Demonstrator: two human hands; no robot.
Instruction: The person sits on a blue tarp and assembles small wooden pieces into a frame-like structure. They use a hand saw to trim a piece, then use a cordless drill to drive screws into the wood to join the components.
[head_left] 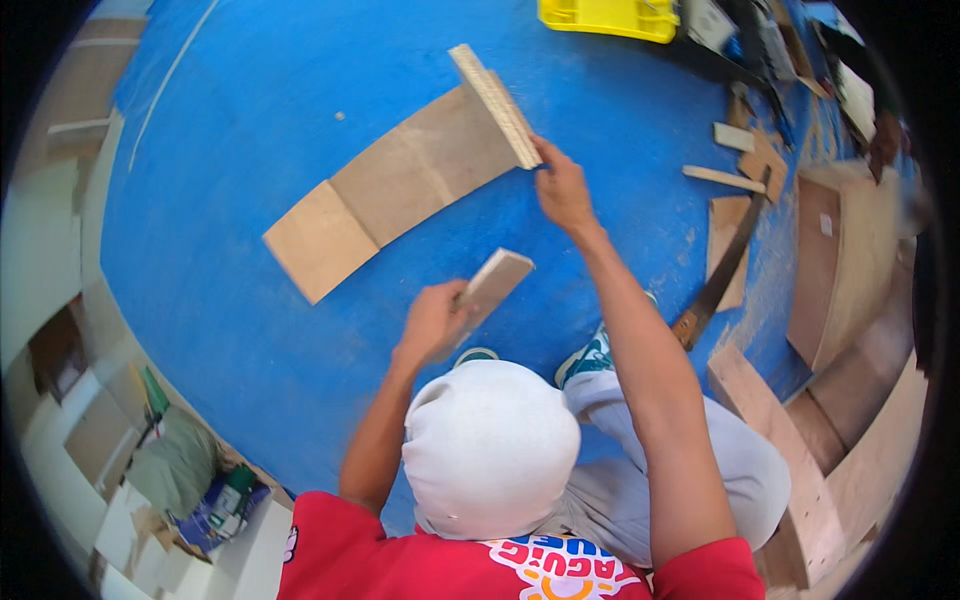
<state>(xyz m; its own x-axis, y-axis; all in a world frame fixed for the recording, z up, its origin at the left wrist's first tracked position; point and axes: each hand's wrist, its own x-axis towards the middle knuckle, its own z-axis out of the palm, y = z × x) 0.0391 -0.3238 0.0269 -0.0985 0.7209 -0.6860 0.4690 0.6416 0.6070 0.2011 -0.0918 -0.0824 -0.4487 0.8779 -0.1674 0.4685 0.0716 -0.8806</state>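
Observation:
My left hand (434, 318) is closed round a short, narrow wooden board (497, 283), held tilted above the blue floor (230, 130). My right hand (565, 192) has its fingers closed on the near end of a plywood strip (497, 107) with a pale layered edge. That strip lies across the far right end of a long brown plywood panel (420, 160). A lighter, squarish plywood piece (322, 240) adjoins the panel's left end. Whether the strip is fixed to the panel, I cannot tell.
To the right, a handsaw (735, 262) lies over wood offcuts (765, 165). Beyond it stands a wooden box (850, 255), near another person's hand (884, 140). A yellow plastic case (610, 17) sits at the far edge. Long boards (780, 450) lie beside my right leg.

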